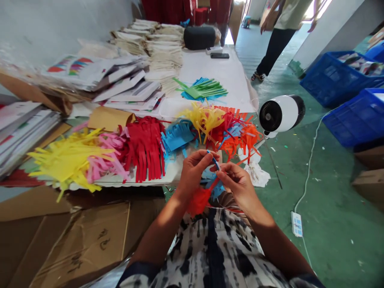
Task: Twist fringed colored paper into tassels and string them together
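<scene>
Just off the table's front edge, my left hand pinches one end of a narrow blue paper strip. The fingers of my right hand close on its lower end, so the strip runs between both hands. Below them, orange fringed paper and light-blue fringed paper hang near my lap, partly hidden by my hands. In front lie fringed bunches: yellow, pink, red, blue and orange.
Paper packets are stacked at the left. A black speaker-like cylinder stands at the back. Right of the table are a white fan, blue crates and a power strip on the floor. A person stands beyond.
</scene>
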`<state>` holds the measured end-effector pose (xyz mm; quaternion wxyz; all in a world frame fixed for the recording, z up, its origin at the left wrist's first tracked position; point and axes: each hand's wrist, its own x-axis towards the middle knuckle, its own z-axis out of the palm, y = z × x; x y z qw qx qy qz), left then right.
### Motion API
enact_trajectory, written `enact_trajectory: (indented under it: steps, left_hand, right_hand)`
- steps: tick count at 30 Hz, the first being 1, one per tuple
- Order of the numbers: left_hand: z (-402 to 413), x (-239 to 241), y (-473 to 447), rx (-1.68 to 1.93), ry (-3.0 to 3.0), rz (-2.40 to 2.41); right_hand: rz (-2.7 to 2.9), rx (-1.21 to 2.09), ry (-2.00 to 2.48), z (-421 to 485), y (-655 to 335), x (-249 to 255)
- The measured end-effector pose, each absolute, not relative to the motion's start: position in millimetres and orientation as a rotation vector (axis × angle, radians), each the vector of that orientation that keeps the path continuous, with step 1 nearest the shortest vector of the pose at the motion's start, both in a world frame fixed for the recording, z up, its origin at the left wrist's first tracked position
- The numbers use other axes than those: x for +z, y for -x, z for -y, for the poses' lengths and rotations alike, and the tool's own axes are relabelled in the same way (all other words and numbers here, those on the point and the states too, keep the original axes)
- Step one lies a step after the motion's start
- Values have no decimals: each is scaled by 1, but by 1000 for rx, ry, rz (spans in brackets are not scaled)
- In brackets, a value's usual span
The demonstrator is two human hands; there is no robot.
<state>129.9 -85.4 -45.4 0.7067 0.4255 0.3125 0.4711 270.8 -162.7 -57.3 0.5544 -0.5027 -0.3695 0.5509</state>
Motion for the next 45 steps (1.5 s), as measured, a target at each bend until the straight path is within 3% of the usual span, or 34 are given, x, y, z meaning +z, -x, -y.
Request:
enact_trajectory:
  steps: [13, 24, 31, 40, 45]
  left_hand:
    - [101, -50, -124, 1090, -993, -845]
    - [94, -63, -117, 1076, -598, -694]
    - [99, -67, -109, 926, -662, -727]
    - [98, -66, -84, 979, -762, -817]
    - [106, -65, -75, 909, -920, -894]
  right_hand:
    - [948, 1138, 1221, 166, -264, -58]
    - [927, 1325, 1176, 161, -252, -58]
    - [818, 1434, 1149, 156, -251, -67]
    - [1402, 1037, 1243, 148, -269, -41]
    - [1652, 1101, 1237, 141, -270, -28]
